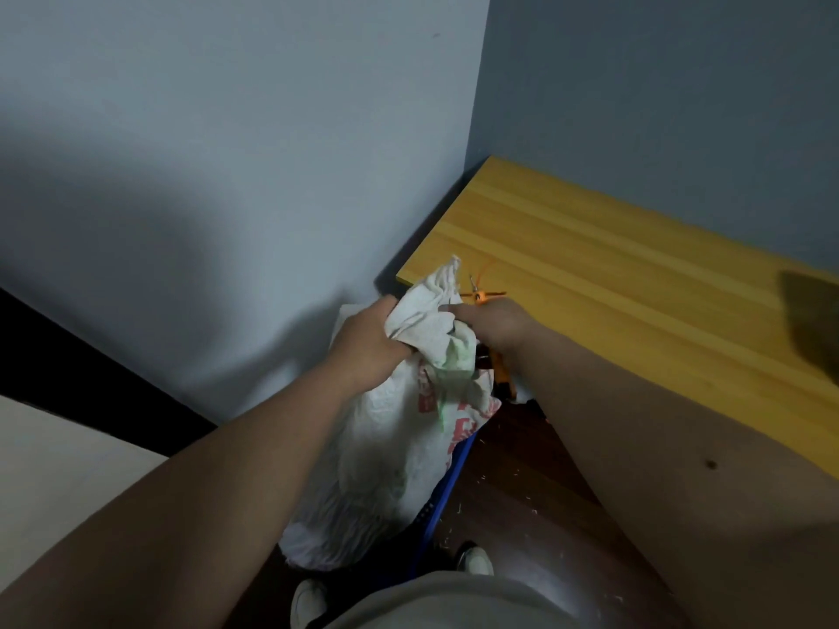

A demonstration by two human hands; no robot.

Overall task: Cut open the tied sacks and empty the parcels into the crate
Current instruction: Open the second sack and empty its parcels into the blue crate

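A white woven sack (386,451) with red and green print stands upright on the floor in the room's corner. My left hand (367,342) is clenched around its bunched neck from the left. My right hand (492,326) grips the same neck from the right. Just behind my right hand, orange-handled scissors (483,295) and an orange tie lie near the table's corner; below the hand an orange-and-black tool (504,376) shows, and whether the hand holds it is unclear. A blue crate's rim (447,483) shows under the sack's right side, mostly hidden.
A yellow wooden table (635,283) runs along the right wall. The dark wooden floor (513,492) carries small white scraps. Grey walls meet behind the sack. My shoes (474,560) stand close to the crate. A blurred dark shape (812,324) sits at the right edge.
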